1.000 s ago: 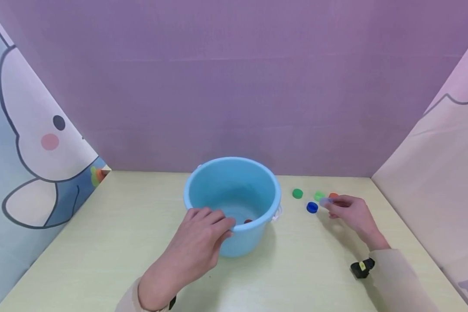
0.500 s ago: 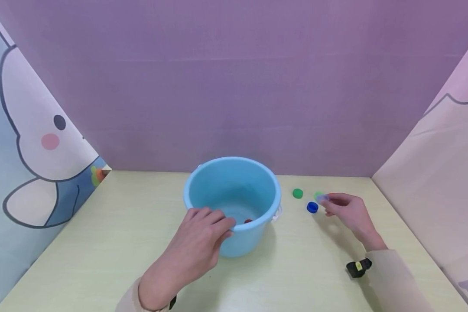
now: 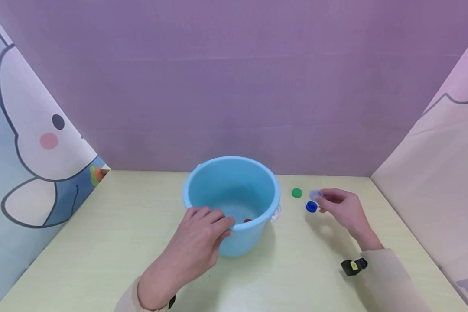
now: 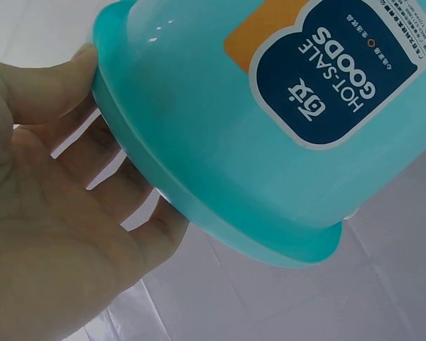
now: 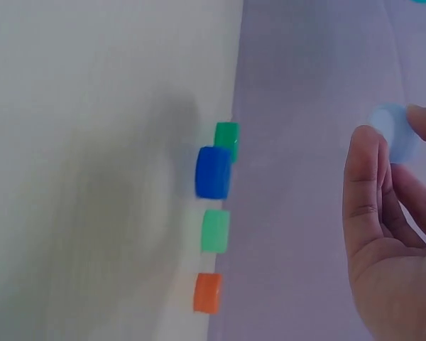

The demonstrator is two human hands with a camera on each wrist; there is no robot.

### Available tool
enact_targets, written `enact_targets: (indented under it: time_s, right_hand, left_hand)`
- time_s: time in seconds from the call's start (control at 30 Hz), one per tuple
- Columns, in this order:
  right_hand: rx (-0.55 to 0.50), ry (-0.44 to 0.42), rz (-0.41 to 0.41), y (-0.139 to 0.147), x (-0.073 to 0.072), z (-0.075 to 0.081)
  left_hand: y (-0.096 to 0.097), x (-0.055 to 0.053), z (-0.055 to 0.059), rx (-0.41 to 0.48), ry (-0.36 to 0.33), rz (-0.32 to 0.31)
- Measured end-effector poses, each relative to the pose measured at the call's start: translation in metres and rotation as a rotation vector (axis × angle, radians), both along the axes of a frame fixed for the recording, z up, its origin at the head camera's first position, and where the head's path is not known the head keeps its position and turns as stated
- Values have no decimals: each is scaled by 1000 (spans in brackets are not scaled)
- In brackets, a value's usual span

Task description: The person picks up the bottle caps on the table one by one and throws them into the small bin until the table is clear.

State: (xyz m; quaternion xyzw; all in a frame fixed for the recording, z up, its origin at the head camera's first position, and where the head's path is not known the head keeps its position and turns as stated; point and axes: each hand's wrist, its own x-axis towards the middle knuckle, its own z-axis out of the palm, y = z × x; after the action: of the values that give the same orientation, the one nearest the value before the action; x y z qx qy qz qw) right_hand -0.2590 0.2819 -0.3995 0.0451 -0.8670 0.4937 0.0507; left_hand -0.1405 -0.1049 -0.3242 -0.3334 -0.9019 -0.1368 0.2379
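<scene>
My left hand (image 3: 196,242) grips the near rim of a light blue bucket (image 3: 234,184), thumb outside and fingers over the edge; the left wrist view shows the bucket's wall with a printed label (image 4: 326,78). A small reddish cap (image 3: 247,220) lies inside the bucket. My right hand (image 3: 343,210) pinches a pale, translucent bottle cap (image 5: 392,131) between thumb and fingers, raised above the table to the right of the bucket. Close by on the table are a dark blue cap (image 3: 311,207) and a green cap (image 3: 297,193).
The right wrist view also shows a light green cap (image 5: 215,231) and an orange cap (image 5: 207,293), both hidden by the right hand in the head view. A purple cloth (image 3: 234,86) hangs behind the table (image 3: 101,242), with patterned cloths at both sides.
The right hand has shifted left and slightly up with the pale cap, passing over the light green and orange caps. The left hand keeps its hold on the bucket's rim.
</scene>
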Motion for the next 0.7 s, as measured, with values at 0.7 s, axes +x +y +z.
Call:
enact_targets:
  time_s: [0.7]
  right_hand:
    - [-22, 130, 33, -31, 10, 19]
  left_hand:
    - [-1, 0, -1, 1, 10, -2]
